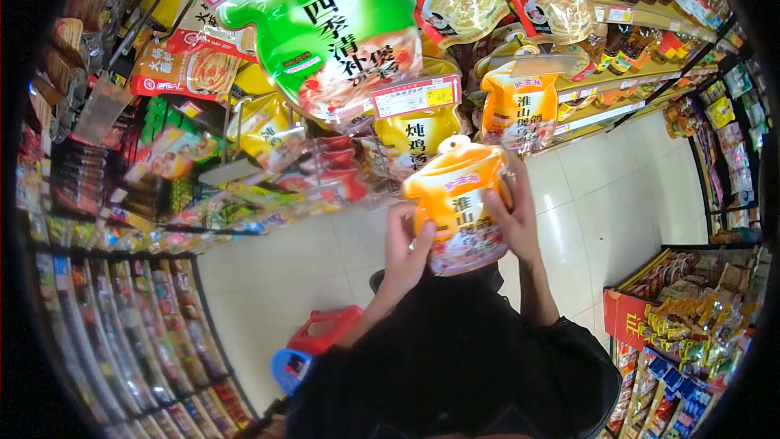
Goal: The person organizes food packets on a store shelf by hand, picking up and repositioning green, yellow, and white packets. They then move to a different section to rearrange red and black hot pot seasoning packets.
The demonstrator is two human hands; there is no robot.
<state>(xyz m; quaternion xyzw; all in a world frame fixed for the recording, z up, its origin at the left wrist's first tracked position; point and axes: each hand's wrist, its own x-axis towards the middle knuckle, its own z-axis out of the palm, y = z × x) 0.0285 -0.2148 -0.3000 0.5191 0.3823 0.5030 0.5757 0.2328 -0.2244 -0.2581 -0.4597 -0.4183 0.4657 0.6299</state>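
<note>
**Pouch (pixel 457 207) held upright, face to the camera**

The pouch sits at mid-frame, over the floor tiles. Its long axis runs from 12 to 6 o'clock, and the hang-hole end points to 12 (leaning a shade toward 11). The left hand (pixel 404 254) grasps its lower corner at 8 o'clock, with the thumb on the front. The right hand (pixel 513 215) clasps its edge at 3 o'clock, fingers curled onto it. A twin pouch (pixel 520 106) hangs on the rack at 1 o'clock, and a green pouch (pixel 325 32) hangs at 11. A red basket (pixel 325 329) stands on the floor at 7 o'clock.
</note>
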